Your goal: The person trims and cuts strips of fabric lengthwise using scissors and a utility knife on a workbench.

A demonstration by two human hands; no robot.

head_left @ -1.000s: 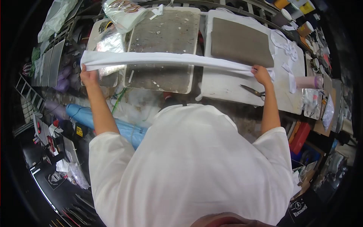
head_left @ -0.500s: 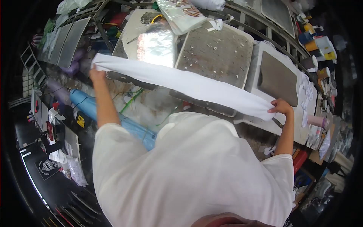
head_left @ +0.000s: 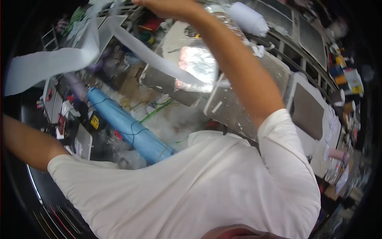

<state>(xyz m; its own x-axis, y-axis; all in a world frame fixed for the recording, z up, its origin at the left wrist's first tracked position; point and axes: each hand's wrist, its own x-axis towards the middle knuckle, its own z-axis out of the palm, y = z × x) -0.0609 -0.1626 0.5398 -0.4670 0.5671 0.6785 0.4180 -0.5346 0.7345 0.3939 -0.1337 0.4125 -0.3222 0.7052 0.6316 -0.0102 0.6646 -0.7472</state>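
Note:
A long white strip of fabric [head_left: 51,65] hangs in the air at the upper left, blurred by motion. It bends near the top edge, and its other length slants down toward a shiny plastic-wrapped pack [head_left: 195,63]. My right hand [head_left: 157,4] is at the top edge, near the upper part of the strip. Its fingers are mostly cut off, so their grip cannot be made out. My left forearm reaches out past the left edge, and the hand itself is outside the picture.
Flat grey-topped boards [head_left: 234,115] stand side by side, one bearing a dark panel [head_left: 304,103]. A blue roll tied with cord [head_left: 129,125] lies lower left. A white roll [head_left: 248,20] sits at the back, with several tubs [head_left: 350,75] at far right.
Both arms have swung left, my right arm now crossing over the boards. The strip, earlier stretched between both hands above the boards, is now bent and mostly at the upper left.

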